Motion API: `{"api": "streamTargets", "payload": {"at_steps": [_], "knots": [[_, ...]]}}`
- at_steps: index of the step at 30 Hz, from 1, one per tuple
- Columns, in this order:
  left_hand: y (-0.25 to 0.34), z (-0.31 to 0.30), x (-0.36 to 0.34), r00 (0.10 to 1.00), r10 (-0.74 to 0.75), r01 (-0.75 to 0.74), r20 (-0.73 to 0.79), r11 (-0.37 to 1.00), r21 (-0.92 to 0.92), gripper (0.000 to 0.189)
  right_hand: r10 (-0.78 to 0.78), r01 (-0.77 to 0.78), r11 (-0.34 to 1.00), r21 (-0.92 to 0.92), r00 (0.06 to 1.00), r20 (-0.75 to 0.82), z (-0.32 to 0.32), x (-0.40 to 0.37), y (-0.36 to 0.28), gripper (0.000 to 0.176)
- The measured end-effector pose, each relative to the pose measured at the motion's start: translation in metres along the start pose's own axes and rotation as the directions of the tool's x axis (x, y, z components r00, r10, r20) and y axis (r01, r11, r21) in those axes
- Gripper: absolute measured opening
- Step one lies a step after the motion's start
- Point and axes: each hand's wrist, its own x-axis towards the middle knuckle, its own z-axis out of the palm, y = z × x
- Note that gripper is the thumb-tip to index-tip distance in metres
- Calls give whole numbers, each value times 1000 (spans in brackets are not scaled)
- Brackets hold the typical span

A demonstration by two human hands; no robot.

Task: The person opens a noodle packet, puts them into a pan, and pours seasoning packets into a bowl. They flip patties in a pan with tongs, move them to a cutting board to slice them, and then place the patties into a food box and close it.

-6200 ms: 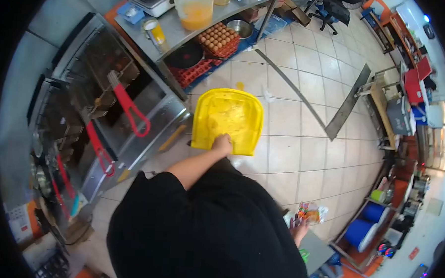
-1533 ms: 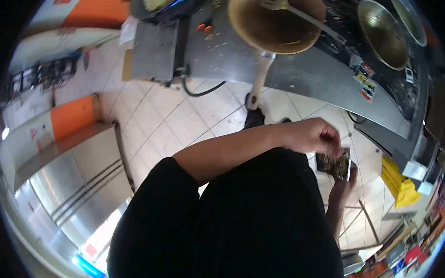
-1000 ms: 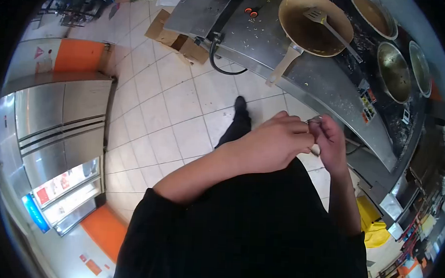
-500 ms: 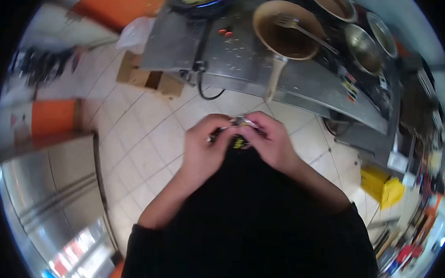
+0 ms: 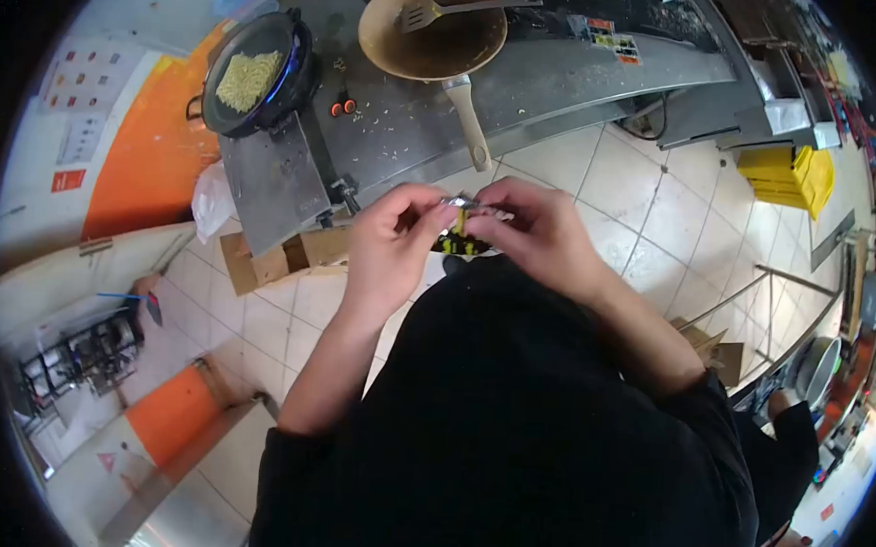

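Both of my hands pinch the top edge of a small dark packet [image 5: 459, 237] with yellow print, held in front of my black shirt. My left hand [image 5: 390, 242] grips its left side and my right hand [image 5: 537, 234] grips its right side, with a silvery strip of the packet showing between my fingertips. Above my hands, a tan frying pan [image 5: 434, 34] with a metal spatula [image 5: 459, 9] in it sits on the steel counter [image 5: 564, 79]. To the pan's left stands a black pan of noodles [image 5: 251, 70].
A cardboard box [image 5: 283, 252] lies on the tiled floor under the counter's edge, with a white bag [image 5: 211, 200] beside it. Yellow tubs [image 5: 789, 176] sit at the right. Another person in black [image 5: 792, 455] stands at the lower right near a metal rail [image 5: 750, 287].
The view has swung so the counter now lies closer and the noodle pan shows at upper left. My hands still hold the packet together, and its yellow print now shows more.
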Motion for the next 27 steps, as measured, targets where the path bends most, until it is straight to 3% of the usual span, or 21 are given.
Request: {"api": "streamTargets", "payload": {"at_steps": [1, 3, 6, 10, 12, 15, 22, 25, 27], "knots": [[8, 11, 14, 1000, -27, 26, -9, 999, -40, 7, -3, 4, 999, 33, 1000, -22, -13, 3, 0, 19], [20, 30, 38, 997, -49, 51, 53, 998, -42, 8, -4, -4, 997, -80, 995, -101, -42, 11, -2, 19], [24, 70, 76, 989, -51, 79, 138, 977, -200, 13, -63, 55, 997, -48, 983, -175, -88, 20, -1, 17], [38, 138, 124, 990, -45, 74, 133, 971, -228, 11, -44, 24, 993, -114, 984, -170, -167, 30, -11, 17], [46, 170, 146, 992, 7, 14, 124, 985, -172, 8, -71, 38, 972, -231, 988, -135, -207, 35, -18, 17], [56, 214, 176, 986, 59, -37, 157, 990, -138, 10, -31, 11, 982, -189, 994, -102, -263, 41, -36, 16], [79, 274, 248, 988, -11, 28, 155, 994, -109, 12, -129, 106, 980, -171, 984, -127, -343, 81, -26, 14], [83, 278, 281, 986, 62, -71, 157, 996, 54, 15, -108, 91, 988, -122, 984, -142, -358, 108, -23, 14], [86, 277, 304, 968, 192, -227, 163, 946, 231, 11, -67, 42, 985, -165, 986, -150, -367, 127, -23, 13]]}}
